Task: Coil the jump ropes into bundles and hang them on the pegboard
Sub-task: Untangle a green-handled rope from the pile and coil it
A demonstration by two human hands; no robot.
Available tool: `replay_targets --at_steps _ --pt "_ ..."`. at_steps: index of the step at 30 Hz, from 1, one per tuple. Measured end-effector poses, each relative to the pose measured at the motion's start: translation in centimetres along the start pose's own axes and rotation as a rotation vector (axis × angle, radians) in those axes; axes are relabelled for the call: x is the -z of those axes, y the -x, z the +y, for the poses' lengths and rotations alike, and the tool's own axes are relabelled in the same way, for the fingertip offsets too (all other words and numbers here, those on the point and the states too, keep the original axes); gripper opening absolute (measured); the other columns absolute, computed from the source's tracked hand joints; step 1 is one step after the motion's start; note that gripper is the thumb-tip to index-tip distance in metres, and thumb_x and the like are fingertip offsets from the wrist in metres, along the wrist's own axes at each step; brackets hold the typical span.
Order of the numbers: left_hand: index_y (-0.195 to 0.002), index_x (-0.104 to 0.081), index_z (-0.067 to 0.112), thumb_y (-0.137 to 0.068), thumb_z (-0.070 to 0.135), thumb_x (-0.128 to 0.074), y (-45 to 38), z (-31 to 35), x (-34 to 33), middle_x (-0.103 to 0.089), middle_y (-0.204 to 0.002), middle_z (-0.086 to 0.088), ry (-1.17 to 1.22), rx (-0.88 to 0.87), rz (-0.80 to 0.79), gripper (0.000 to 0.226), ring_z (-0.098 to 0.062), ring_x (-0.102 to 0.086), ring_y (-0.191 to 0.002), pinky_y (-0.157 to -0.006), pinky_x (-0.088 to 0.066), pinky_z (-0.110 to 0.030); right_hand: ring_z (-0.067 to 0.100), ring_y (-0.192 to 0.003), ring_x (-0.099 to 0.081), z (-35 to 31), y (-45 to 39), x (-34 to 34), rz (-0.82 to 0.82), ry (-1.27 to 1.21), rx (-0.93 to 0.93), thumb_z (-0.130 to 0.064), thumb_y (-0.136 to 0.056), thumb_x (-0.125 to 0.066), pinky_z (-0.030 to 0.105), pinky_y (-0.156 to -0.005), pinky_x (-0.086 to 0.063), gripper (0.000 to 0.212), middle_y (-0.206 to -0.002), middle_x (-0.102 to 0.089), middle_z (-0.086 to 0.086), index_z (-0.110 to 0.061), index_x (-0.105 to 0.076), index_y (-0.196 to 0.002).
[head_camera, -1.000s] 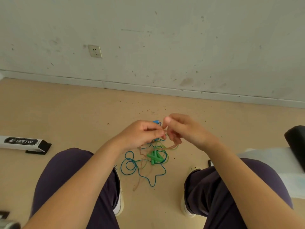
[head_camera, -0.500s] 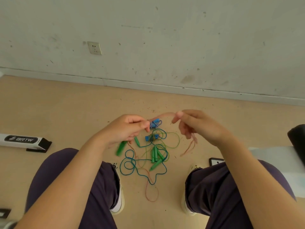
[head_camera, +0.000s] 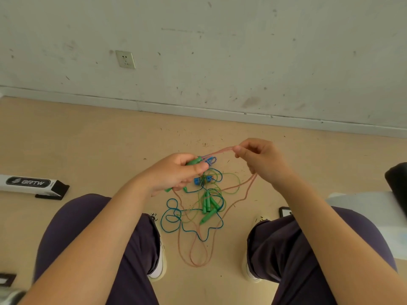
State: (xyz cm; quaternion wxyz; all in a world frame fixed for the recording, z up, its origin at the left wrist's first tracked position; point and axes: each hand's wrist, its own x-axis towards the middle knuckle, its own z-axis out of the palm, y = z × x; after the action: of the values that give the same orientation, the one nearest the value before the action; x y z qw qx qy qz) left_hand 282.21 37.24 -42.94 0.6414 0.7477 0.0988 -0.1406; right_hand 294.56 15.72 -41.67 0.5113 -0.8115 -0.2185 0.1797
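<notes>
- Left hand curled round green handles, held above the floor between the knees.
- Right hand pinching the orange rope at thumb and forefinger, strands drawn taut between the hands.
- Slack hung down to the floor, looping through the tangle of other ropes.
- Best kept loops even, drawn slowly to avoid dragging the tangle.
- No pegboard visible.

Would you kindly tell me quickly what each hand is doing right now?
Left hand: closed around the green plastic jump-rope handles.
Right hand: pinching the thin orange-pink rope cord.
</notes>
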Motion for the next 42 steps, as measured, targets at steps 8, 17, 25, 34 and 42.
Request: replay_targets --at_steps 8,17,25,34,42 --pt "-0.081 -0.062 0.025 -0.101 0.039 -0.053 -0.7 0.3 -1.0 -0.034 -0.054 0.006 0.354 -0.158 0.204 0.026 -0.009 -0.027 -0.039 -0.043 -0.029 -0.021 -0.002 -0.079 -0.061 -1.1 0.7 -2.1 0.1 0.092 0.137 -0.022 -0.088 -0.071 0.013 -0.072 -0.048 0.007 -0.087 -0.067 -0.008 -0.018 -0.066 -0.091" --pt "-0.079 -0.066 0.026 -0.1 0.031 -0.057 -0.3 -0.2 0.0 -0.038 -0.054 0.008 0.359 -0.242 0.459 0.024 -0.011 -0.031 -0.045 -0.048 -0.029 -0.025 0.006 -0.082 -0.068 0.9 1.9 -6.7 -0.671 0.156 -0.07 -0.029 -0.091 -0.069 0.02 -0.08 -0.048 0.014 -0.08 -0.075 -0.004 -0.02 -0.068 -0.102" --pt "-0.088 -0.075 0.028 -0.07 0.044 -0.087 0.3 -0.7 0.1 -0.063 -0.058 0.024 0.067 -0.067 0.466 0.027 0.004 -0.053 -0.048 -0.044 -0.04 -0.014 0.028 -0.073 -0.073 0.4 0.0 -3.1 -0.385 -0.266 -0.089 -0.024 -0.087 -0.07 0.033 -0.066 -0.061 0.017 -0.077 -0.072 0.014 -0.008 -0.072 -0.091" --pt "-0.085 -0.073 0.012 -0.095 0.021 -0.067 -0.7 -0.6 -2.2 -0.053 -0.057 0.007 0.156 -0.095 0.116 0.014 -0.007 -0.033 -0.038 -0.041 -0.028 -0.018 0.025 -0.085 -0.072 -1.8 -0.3 -2.8 -0.249 -0.738 0.009 -0.024 -0.085 -0.065 0.03 -0.076 -0.059 0.031 -0.088 -0.071 0.011 0.0 -0.068 -0.105" --pt "-0.078 -0.073 0.017 -0.088 0.032 -0.058 -1.0 0.4 -1.5 -0.058 -0.065 0.0 0.61 -0.199 0.142 0.023 -0.014 -0.05 -0.044 -0.048 -0.04 -0.022 0.016 -0.102 -0.068 0.6 1.1 -5.9 -0.585 -0.068 -0.041 -0.03 -0.077 -0.08 0.035 -0.094 -0.054 0.036 -0.107 -0.072 -0.002 -0.023 -0.068 -0.11"
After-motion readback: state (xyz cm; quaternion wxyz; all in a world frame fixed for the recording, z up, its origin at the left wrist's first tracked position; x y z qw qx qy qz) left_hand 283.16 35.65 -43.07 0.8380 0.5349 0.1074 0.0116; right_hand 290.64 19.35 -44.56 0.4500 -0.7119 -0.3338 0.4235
